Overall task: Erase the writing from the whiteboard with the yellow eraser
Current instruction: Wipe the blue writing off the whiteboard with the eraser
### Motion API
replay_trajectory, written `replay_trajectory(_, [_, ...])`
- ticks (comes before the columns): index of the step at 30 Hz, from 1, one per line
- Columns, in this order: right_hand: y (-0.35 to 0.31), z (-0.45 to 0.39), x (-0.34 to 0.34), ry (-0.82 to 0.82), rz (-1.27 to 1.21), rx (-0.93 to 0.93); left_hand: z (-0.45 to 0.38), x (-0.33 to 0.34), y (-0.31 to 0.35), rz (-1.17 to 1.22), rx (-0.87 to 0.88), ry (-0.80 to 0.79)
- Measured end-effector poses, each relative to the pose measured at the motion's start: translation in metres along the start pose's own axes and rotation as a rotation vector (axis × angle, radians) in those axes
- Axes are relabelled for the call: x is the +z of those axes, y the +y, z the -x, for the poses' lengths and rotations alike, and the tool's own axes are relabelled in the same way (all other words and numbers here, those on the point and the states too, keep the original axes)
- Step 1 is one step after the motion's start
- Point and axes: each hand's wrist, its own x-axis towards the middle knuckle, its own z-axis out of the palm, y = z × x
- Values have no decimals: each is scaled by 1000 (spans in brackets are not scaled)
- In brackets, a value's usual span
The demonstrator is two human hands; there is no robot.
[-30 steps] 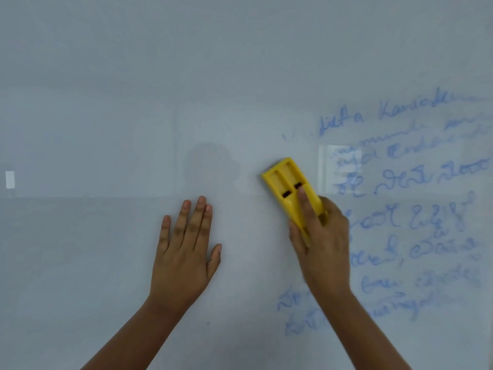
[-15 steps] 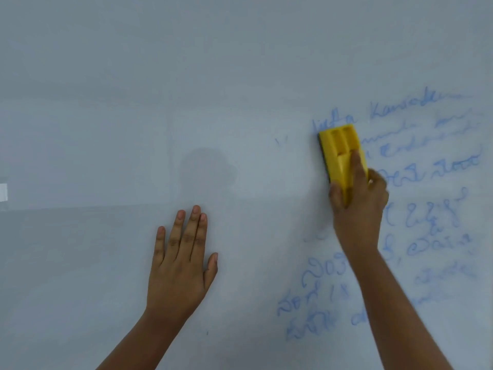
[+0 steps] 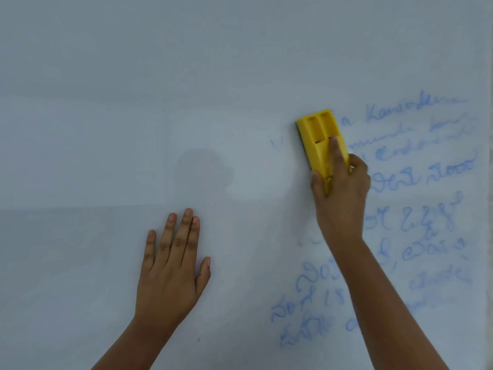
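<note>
The whiteboard [image 3: 133,102] fills the view. Blue handwriting [image 3: 416,177] covers its right side in several lines, some of them smeared. My right hand [image 3: 340,193] grips the yellow eraser [image 3: 320,137] and presses it flat on the board at the left end of the top lines. The eraser is tilted slightly left, with my index finger lying along its back. My left hand [image 3: 173,265] rests flat on the board at lower centre, fingers together, holding nothing.
The left and middle of the board carry only faint wiped traces. A small blue mark [image 3: 273,142] sits just left of the eraser. More blue writing [image 3: 301,316] lies at the lower right, below my right forearm. The board's right edge [image 3: 489,182] shows.
My right hand swept the eraser from the board's middle up and right into the top lines, then slightly back left. The left part of the top line is wiped away. My left hand stayed put.
</note>
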Motion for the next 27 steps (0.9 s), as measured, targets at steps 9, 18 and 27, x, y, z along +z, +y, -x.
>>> replay_trajectory(9, [1,43,-2,-60,30,-131,0,1,0,9,-2,18])
replay_trajectory(18, [-10,109,2,-208,-35,-193,1,1,-1,-1,15,26])
replay_trajectory(27, [-22,113,12,-112,-57,-69,1,2,1,2,16,48])
